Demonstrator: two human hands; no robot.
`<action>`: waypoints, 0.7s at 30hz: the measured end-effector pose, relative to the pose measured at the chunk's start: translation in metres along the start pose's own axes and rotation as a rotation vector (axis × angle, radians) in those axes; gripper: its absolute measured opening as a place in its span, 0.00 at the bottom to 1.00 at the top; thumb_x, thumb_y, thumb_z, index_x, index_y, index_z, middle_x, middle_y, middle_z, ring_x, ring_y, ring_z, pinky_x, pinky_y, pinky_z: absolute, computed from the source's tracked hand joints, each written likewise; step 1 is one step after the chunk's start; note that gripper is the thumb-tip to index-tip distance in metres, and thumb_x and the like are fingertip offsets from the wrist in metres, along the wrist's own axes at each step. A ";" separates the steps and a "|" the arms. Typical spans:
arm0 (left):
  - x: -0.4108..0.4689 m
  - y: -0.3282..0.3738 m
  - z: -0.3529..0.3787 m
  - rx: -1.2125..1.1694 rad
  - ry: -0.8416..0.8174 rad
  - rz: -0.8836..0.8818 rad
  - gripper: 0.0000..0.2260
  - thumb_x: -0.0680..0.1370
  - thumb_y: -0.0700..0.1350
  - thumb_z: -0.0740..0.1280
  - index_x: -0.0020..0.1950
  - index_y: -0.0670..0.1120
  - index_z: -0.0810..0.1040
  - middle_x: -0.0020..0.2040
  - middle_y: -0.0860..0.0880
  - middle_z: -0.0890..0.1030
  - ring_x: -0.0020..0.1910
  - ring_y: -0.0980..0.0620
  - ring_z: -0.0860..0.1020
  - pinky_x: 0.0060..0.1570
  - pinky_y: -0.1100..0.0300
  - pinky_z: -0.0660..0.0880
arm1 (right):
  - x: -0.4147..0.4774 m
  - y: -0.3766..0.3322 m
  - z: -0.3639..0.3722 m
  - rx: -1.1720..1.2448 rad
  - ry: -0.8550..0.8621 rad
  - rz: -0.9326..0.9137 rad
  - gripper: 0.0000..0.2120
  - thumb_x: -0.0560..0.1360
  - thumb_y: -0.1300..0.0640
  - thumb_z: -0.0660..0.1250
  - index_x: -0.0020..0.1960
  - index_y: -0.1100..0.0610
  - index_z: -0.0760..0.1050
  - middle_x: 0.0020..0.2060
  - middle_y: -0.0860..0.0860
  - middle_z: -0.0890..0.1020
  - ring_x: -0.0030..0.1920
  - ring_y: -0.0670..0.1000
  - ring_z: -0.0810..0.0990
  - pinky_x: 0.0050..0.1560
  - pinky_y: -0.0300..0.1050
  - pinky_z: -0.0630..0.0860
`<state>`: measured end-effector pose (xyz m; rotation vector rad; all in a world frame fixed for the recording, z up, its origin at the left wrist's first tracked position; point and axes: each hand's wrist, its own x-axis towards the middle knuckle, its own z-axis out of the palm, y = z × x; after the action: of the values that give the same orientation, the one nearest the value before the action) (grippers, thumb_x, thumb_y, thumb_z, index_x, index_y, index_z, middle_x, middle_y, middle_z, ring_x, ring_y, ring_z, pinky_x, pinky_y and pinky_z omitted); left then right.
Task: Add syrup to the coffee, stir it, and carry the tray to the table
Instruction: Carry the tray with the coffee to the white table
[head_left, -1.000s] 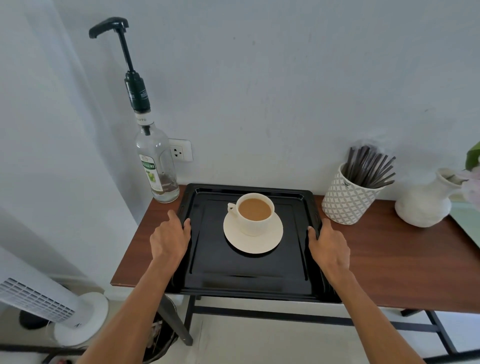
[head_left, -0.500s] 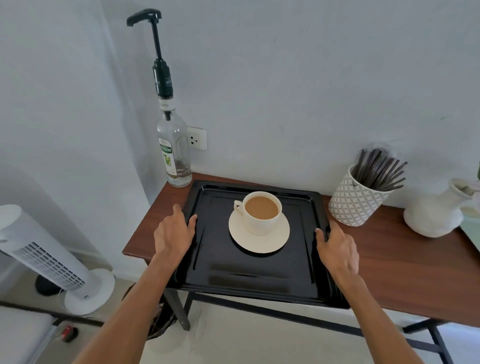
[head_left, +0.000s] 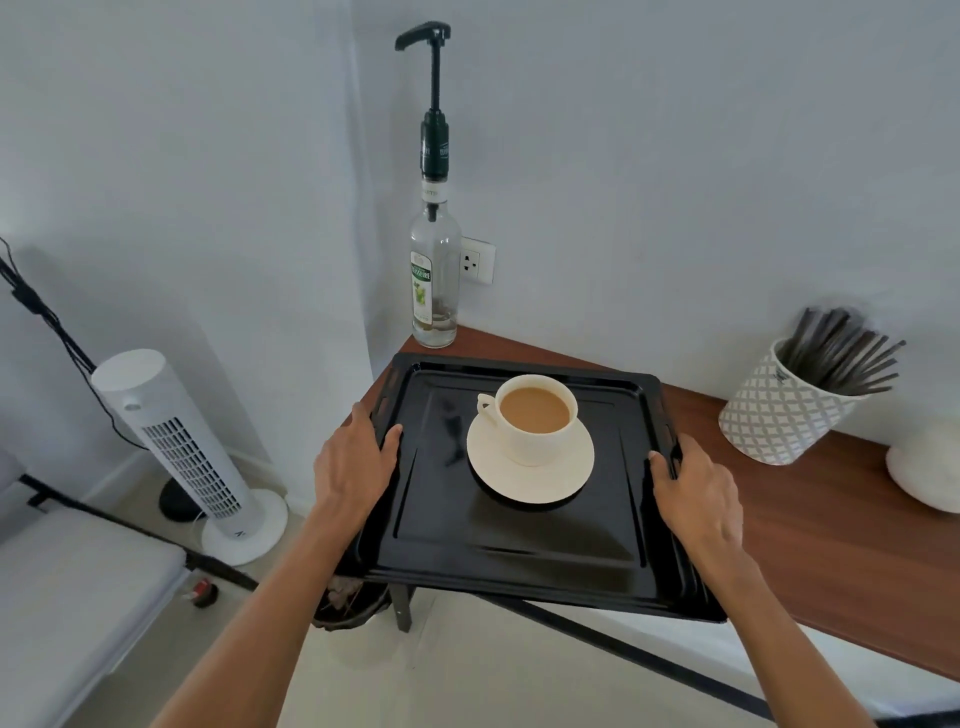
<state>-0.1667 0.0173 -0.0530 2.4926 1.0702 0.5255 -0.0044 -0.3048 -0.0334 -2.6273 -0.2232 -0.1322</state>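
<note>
My left hand (head_left: 353, 467) and right hand (head_left: 696, 493) clamp the tray's (head_left: 519, 561) side rims, coffee cup (head_left: 535, 426) between them.

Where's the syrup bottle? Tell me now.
In the head view, the syrup bottle stands upright at the wooden table's far left corner, against the wall beside the socket, just behind the black tray.

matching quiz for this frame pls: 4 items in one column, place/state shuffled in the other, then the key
1. cup
2. syrup bottle
3. patterned pot
4. left hand

A. at the table's back corner, by the wall socket
B. gripping the tray's edge
C. on a saucer, holding coffee
D. holds dark sticks

Pairs: 1-C, 2-A, 3-D, 4-B
</note>
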 end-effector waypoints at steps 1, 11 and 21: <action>-0.001 -0.006 -0.004 -0.014 0.002 -0.001 0.17 0.81 0.54 0.63 0.56 0.41 0.70 0.41 0.40 0.82 0.38 0.37 0.80 0.35 0.50 0.74 | -0.002 -0.006 0.002 0.001 -0.006 -0.008 0.11 0.82 0.50 0.63 0.54 0.59 0.74 0.36 0.55 0.78 0.37 0.59 0.73 0.38 0.50 0.70; -0.022 -0.081 -0.062 0.002 0.132 -0.123 0.15 0.81 0.53 0.65 0.53 0.42 0.69 0.30 0.50 0.73 0.25 0.51 0.69 0.23 0.59 0.60 | -0.032 -0.079 0.028 0.045 -0.061 -0.155 0.11 0.82 0.50 0.64 0.53 0.58 0.74 0.36 0.56 0.80 0.37 0.60 0.78 0.36 0.50 0.74; -0.056 -0.182 -0.136 0.003 0.230 -0.248 0.15 0.80 0.52 0.66 0.53 0.41 0.72 0.40 0.41 0.82 0.39 0.38 0.81 0.37 0.47 0.77 | -0.085 -0.177 0.063 0.088 -0.148 -0.322 0.10 0.82 0.50 0.64 0.52 0.58 0.74 0.36 0.55 0.80 0.36 0.58 0.78 0.36 0.49 0.73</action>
<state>-0.3766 0.1178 -0.0333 2.2967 1.4430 0.7465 -0.1171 -0.1332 -0.0166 -2.4971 -0.6871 -0.0352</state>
